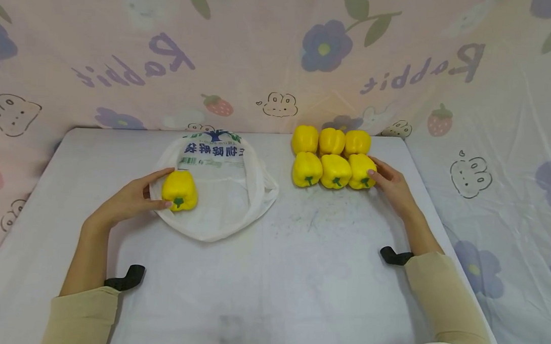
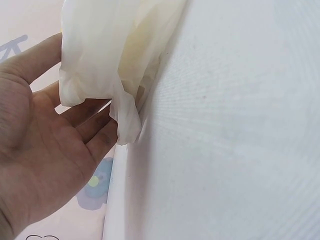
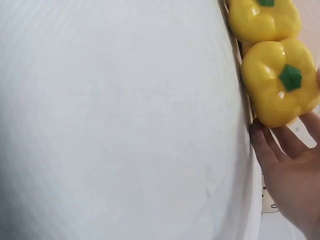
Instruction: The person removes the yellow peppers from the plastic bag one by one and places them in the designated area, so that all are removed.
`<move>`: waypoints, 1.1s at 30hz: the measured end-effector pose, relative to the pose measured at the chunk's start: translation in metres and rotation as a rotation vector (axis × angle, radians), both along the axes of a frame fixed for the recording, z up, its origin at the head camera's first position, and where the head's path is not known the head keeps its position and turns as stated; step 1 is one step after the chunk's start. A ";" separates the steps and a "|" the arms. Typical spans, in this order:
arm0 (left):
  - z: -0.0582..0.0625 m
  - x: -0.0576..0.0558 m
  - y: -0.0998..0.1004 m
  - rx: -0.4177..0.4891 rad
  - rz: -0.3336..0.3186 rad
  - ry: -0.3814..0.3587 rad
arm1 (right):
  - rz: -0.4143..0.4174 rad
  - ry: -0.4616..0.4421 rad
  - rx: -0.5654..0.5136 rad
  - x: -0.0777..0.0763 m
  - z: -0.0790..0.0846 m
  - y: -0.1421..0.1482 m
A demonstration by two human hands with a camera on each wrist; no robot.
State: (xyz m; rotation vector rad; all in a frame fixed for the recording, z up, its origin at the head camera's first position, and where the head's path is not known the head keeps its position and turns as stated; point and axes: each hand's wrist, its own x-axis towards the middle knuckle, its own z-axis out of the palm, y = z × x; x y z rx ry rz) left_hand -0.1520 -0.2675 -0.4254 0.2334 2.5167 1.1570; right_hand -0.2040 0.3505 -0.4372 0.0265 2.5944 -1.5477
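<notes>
A person sits at a white table (image 1: pixel 299 274) with both forearms laid on it. The left hand (image 1: pixel 128 200) cups a single yellow pepper (image 1: pixel 179 190) that rests on the near-left edge of a white plastic bag (image 1: pixel 220 200), thumb on the near side and fingers on the far side, lightly curled round it. The left wrist view shows only the palm (image 2: pixel 45 165) and a fold of the bag (image 2: pixel 107 60) draped against the fingers; the pepper itself is out of that frame.

The right hand (image 1: pixel 391 185) lies beside a block of six yellow peppers (image 1: pixel 331 156) at the far right of the table, set in two rows of three. Its fingers are nearly straight and touch the near-right pepper (image 1: pixel 361 171); the right wrist view shows fingertips (image 3: pixel 265 150) against that pepper (image 3: pixel 280 82) without closing round it.

Judged from this, one pepper is at the bag while the rest wait in their block. The next move probably calls for a firmer grip with the left hand, and for the bag mouth to be held wide.

Whether the bag holds anything inside cannot be told. Its printed lettering is too small to read.
</notes>
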 end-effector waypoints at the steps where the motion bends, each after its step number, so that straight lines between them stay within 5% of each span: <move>1: 0.000 0.000 0.000 0.000 0.000 0.001 | 0.000 0.002 -0.004 0.002 0.003 -0.003; 9: 0.003 0.003 0.000 -0.007 0.012 0.006 | -0.015 0.140 -0.097 0.008 0.014 -0.011; 14: 0.001 0.004 -0.003 -0.001 0.021 0.004 | -0.056 0.293 -0.221 -0.001 0.009 -0.011; 20: 0.000 0.004 -0.005 -0.040 0.029 0.016 | -0.089 0.412 -0.237 -0.013 0.008 -0.014; 33: 0.007 0.008 0.000 -0.056 0.032 0.024 | 0.062 0.449 -0.252 -0.003 0.041 -0.045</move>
